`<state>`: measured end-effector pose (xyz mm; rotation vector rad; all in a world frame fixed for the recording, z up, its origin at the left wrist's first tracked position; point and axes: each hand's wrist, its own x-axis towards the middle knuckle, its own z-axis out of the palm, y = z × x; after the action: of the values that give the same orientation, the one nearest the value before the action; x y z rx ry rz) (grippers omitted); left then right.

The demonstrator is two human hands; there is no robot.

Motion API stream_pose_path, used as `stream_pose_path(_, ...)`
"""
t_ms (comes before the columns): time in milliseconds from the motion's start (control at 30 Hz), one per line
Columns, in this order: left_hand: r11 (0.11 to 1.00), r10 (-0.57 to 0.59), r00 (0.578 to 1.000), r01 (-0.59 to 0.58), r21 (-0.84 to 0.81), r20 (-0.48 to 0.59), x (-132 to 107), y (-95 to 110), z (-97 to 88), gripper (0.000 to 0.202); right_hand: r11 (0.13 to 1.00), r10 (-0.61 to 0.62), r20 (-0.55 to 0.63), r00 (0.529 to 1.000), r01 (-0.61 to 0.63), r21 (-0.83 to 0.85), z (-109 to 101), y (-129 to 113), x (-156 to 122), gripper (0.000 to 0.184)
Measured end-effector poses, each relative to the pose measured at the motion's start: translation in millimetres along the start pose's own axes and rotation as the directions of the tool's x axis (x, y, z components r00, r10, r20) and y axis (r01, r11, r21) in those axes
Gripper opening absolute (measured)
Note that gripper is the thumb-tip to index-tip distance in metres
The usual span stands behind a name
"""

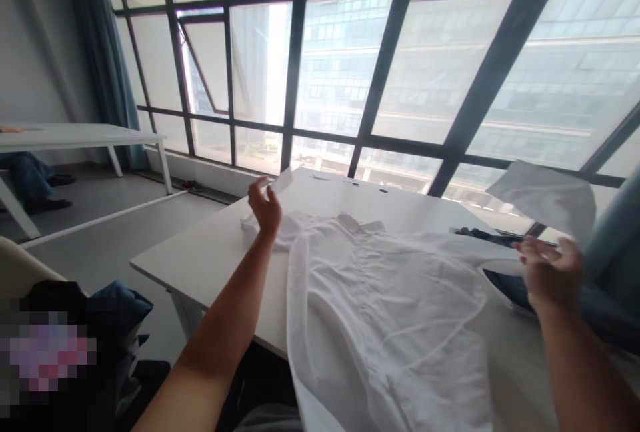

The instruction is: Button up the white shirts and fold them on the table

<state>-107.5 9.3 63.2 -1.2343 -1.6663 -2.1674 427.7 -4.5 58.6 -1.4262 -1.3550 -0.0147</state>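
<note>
A white, wrinkled garment (395,299) lies spread over the white table (195,252) and hangs over its near edge. My left hand (265,205) is raised by the garment's far left part, its fingers bent and apart, with nothing visible in them. On the right, my right hand (553,269) is closed with the fingertips pinched together. A flap of white fabric (547,195) stands up in the air just above and behind that hand and appears held in it. Whether the flap joins the garment is hidden.
Dark blue cloth (510,285) lies at the table's right side, beside a dark narrow item (483,237). Large windows (340,65) stand beyond. At the left are a second table (90,133), a seated person's legs (30,175) and a person in black nearby.
</note>
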Motion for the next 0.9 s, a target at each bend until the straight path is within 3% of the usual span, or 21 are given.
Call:
stream_pose_path(33,0.998,0.062,0.986,-0.061,-0.008,0.153,-14,4,7.3,0.022,0.999,0.026,-0.028,0.999,-0.025,0.038,14,-10,-9,0.055)
stream_pose_path(67,0.99,0.136,0.915,-0.142,-0.012,0.38,-30,7,15.6,0.019,1.0,0.006,0.064,0.998,-0.007,0.017,30,-21,-20,0.048)
stream_pose_path(133,0.956,0.213,0.645,-0.292,-0.021,0.734,-64,12,31.4,0.017,0.996,-0.091,0.36,0.928,0.092,0.015,62,-42,-44,0.036)
stream_pose_path(167,0.939,0.217,0.509,-0.342,-0.036,0.833,-79,13,37.7,0.02,0.988,-0.152,0.495,0.856,0.148,0.047,77,-52,-56,0.034)
stream_pose_path(233,0.914,0.216,0.297,-0.397,-0.086,0.93,-103,11,45.8,0.025,0.959,-0.268,0.644,0.716,0.259,0.111,100,-67,-80,0.032)
stream_pose_path(267,0.907,0.221,0.22,-0.405,-0.118,0.95,-112,9,47.9,0.028,0.947,-0.295,0.683,0.668,0.298,0.119,109,-73,-91,0.032)
stream_pose_path(333,0.897,0.241,0.115,-0.406,-0.176,0.964,-123,7,50.2,0.03,0.939,-0.28,0.73,0.624,0.337,0.072,123,-83,-109,0.031)
stream_pose_path(400,0.882,0.262,0.045,-0.416,-0.22,0.964,-130,8,51.9,0.029,0.937,-0.213,0.746,0.631,0.347,-0.026,134,-93,-123,0.032)
stream_pose_path(533,0.809,0.305,-0.076,-0.506,-0.3,0.949,-138,18,56.1,0.019,0.9,-0.066,0.718,0.693,0.352,-0.257,148,-106,-136,0.038)
stream_pose_path(600,0.79,0.309,-0.084,-0.532,-0.305,0.947,-141,22,57.1,0.021,0.881,-0.016,0.714,0.7,0.348,-0.321,152,-108,-138,0.038)
stream_pose_path(733,0.82,0.26,-0.039,-0.519,-0.242,0.965,-145,26,57.3,0.025,0.873,0.032,0.727,0.686,0.336,-0.355,151,-109,-136,0.035)
stream_pose_path(800,0.85,0.204,-0.021,-0.492,-0.188,0.979,-147,29,60.5,0.027,0.878,0.045,0.765,0.643,0.34,-0.337,150,-113,-132,0.036)
stream_pose_path(900,0.902,0.062,-0.046,-0.425,-0.076,0.997,-147,36,72.3,0.029,0.91,0.092,0.874,0.478,0.316,-0.269,151,-121,-121,0.045)
